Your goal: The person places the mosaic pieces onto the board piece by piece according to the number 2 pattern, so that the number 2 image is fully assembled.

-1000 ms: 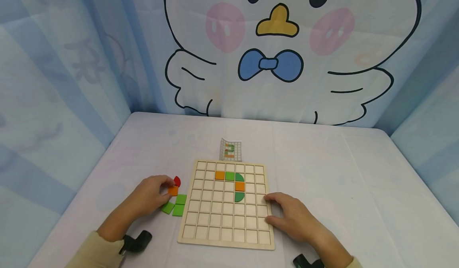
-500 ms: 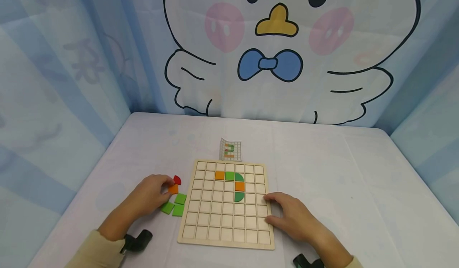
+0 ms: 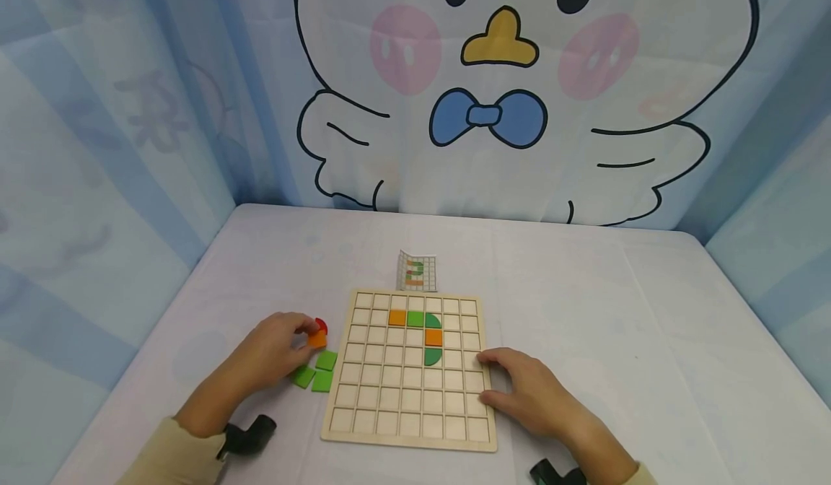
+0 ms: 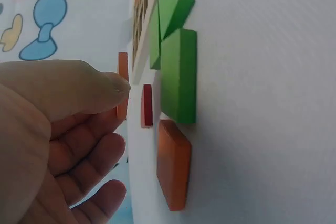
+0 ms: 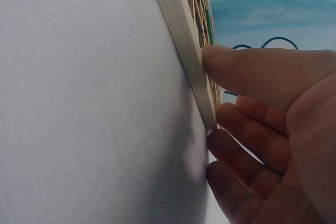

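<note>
My left hand (image 3: 275,351) pinches an orange square tile (image 4: 123,62) between thumb and index finger, left of the wooden grid board (image 3: 389,398). Close by lie a red rounded piece (image 3: 321,324), partly covered in the head view, and several green square tiles (image 3: 322,381). A second orange tile (image 4: 174,166) lies on the table in the left wrist view; the hand hides it from the head camera. On the board's right side, my right hand (image 3: 532,392) rests its thumb (image 5: 223,62) and index finger on the rim, spread apart along it.
Set in the board are orange squares (image 3: 397,317), a green square (image 3: 415,318) and dark green quarter-round pieces (image 3: 433,356). Behind it stands a small folded pattern card (image 3: 418,274). A white cloth covers the table, and a printed curtain (image 3: 487,175) hangs at the back.
The orange tile in my left hand has shifted slightly away and to the right, toward the red piece. One green tile has turned a little. My right hand stays put.
</note>
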Demonstrator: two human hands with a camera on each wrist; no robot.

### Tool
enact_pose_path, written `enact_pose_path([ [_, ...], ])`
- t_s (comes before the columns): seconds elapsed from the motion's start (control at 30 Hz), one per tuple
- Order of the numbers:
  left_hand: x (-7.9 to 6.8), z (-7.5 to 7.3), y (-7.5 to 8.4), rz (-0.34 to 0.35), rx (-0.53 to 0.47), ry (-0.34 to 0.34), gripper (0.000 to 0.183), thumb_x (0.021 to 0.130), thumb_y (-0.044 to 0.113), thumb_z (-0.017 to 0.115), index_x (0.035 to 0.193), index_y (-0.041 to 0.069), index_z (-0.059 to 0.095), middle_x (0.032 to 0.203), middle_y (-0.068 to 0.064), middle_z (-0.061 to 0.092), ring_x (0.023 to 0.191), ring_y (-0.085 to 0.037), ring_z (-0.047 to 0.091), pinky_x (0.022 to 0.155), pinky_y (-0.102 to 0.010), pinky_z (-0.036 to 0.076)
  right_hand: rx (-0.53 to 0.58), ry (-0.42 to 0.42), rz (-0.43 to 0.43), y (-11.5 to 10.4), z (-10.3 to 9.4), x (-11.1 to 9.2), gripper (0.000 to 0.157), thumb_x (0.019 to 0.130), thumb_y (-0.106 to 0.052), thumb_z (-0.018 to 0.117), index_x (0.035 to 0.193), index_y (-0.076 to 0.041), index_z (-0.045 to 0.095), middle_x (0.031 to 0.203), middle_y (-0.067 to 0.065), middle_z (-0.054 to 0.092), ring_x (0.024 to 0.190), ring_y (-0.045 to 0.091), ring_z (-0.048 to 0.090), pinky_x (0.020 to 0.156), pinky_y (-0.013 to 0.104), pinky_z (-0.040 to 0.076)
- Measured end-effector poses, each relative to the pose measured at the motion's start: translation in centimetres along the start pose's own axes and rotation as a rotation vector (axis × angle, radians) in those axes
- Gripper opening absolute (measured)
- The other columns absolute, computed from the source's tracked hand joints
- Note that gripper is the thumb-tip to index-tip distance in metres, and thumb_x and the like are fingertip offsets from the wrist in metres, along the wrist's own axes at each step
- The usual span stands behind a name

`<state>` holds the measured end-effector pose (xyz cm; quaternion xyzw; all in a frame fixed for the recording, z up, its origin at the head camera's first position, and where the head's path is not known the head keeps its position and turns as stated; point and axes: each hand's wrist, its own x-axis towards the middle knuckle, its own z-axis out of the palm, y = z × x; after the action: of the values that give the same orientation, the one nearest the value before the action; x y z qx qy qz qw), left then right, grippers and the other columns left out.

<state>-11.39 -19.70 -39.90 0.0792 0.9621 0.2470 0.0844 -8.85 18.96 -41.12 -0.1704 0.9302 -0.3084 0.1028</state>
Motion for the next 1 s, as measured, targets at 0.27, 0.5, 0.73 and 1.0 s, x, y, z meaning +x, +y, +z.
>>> enact_pose_path([
  [0.27,0.1,-0.2,1.3,0.014,-0.011,-0.020,0.027,0.089,0.010,0.075,0.115,0.003,0.070,0.112,-0.007,0.067,0.109,-0.030,0.059,0.096,-0.050,0.048,0.001,-0.001,0.002,0.0,0.0,0.0,0.047,0.086,-0.022,0.078,0.129,-0.008,0.063,0.130,0.004,0.062,0.127,0.031,0.054,0.105,0.053,0.040],
  [0.5,0.5,0.0,2.2,0.001,0.011,-0.031,0.028,0.090,0.012,0.075,0.116,0.006,0.069,0.110,-0.004,0.066,0.108,-0.024,0.059,0.098,-0.047,0.048,0.003,-0.003,0.006,0.0,0.0,0.0,0.047,0.086,-0.022,0.079,0.129,-0.008,0.063,0.130,0.004,0.062,0.128,0.031,0.054,0.106,0.053,0.040],
  [0.73,0.6,0.2,3.0,0.048,0.023,-0.026,0.027,0.091,0.017,0.075,0.115,0.008,0.070,0.110,-0.002,0.067,0.105,-0.022,0.060,0.094,-0.044,0.051,0.005,-0.004,0.007,-0.1,0.0,0.0,0.047,0.086,-0.022,0.078,0.129,-0.008,0.063,0.131,0.004,0.061,0.128,0.031,0.053,0.106,0.053,0.040],
  [1.0,0.9,0.5,4.1,0.072,-0.001,-0.039,0.028,0.092,0.017,0.075,0.117,0.008,0.069,0.112,-0.003,0.067,0.105,-0.022,0.061,0.094,-0.044,0.051,0.005,-0.001,0.007,-0.1,0.0,0.0,0.047,0.086,-0.022,0.078,0.129,-0.008,0.063,0.131,0.004,0.062,0.128,0.031,0.053,0.106,0.053,0.040],
])
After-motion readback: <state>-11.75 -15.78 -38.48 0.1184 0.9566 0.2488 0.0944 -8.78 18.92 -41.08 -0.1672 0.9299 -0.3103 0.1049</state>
